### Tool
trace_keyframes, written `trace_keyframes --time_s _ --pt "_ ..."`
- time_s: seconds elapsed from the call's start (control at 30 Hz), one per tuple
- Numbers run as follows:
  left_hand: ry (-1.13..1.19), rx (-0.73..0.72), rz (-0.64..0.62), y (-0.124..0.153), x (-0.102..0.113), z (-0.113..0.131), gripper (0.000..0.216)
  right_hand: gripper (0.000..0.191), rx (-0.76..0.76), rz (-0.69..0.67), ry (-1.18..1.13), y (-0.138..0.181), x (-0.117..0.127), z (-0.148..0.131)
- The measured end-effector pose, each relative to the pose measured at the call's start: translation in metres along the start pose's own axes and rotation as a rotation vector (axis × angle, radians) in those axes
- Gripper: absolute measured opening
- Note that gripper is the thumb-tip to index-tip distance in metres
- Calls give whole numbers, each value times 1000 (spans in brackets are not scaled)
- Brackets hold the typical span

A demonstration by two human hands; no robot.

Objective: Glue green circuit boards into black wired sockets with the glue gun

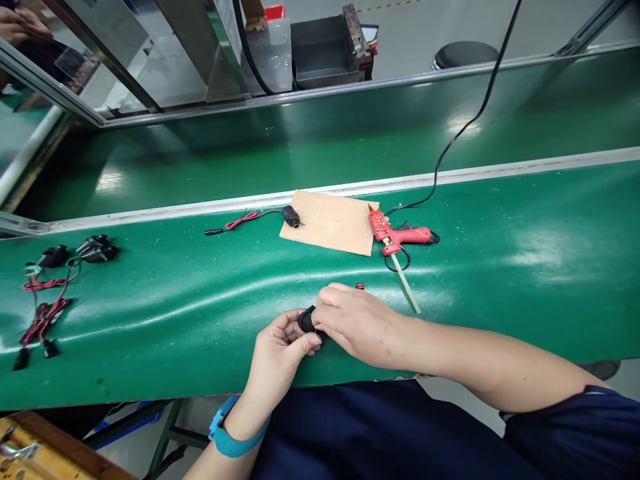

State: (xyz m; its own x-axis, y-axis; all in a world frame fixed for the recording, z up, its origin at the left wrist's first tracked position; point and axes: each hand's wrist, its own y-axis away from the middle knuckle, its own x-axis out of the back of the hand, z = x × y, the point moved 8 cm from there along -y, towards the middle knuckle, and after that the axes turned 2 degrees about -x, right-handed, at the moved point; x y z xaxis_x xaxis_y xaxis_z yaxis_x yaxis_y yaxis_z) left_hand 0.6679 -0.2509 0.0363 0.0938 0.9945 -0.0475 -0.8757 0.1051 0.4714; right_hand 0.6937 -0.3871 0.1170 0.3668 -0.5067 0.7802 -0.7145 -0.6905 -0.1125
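Near the front edge of the green bench (180, 353), both my hands are closed around one small black part (306, 320). My left hand (283, 353) pinches it from the left between thumb and fingers. The fingertips of my right hand (357, 323) press on its right side and cover much of it. A bit of red wire (360, 286) shows just beyond my right knuckles. Farther back, a similar black part (291, 217) with a red and black lead (245, 220) lies at the left edge of a cardboard piece (335, 223).
A red glue gun (400, 235) with a glue stick (406, 283) lies right of the cardboard, its black cord (465, 127) running upward. At left are several black parts (97, 249) with wires. Behind stand a metal frame (130, 73), a grey bin (323, 50) and a stool (465, 55).
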Motion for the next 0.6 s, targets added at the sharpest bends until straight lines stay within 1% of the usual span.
trace_keyframes --time_s 0.17,0.27,0.37,0.47,0.6 --pt "22 22 -2 -1 2 -5 54 16 -72 17 8 6 3 6" --pt "14 28 -7 -1 1 -5 57 15 -131 30 -29 10 5 8" --pt "-38 18 -14 -2 -2 -3 54 15 -173 54 -76 13 6 9" --pt "-113 2 -19 -1 -5 1 48 14 -180 81 -100 14 8 9" --pt "-160 -13 -3 1 -7 5 41 15 -237 155 -63 13 14 17"
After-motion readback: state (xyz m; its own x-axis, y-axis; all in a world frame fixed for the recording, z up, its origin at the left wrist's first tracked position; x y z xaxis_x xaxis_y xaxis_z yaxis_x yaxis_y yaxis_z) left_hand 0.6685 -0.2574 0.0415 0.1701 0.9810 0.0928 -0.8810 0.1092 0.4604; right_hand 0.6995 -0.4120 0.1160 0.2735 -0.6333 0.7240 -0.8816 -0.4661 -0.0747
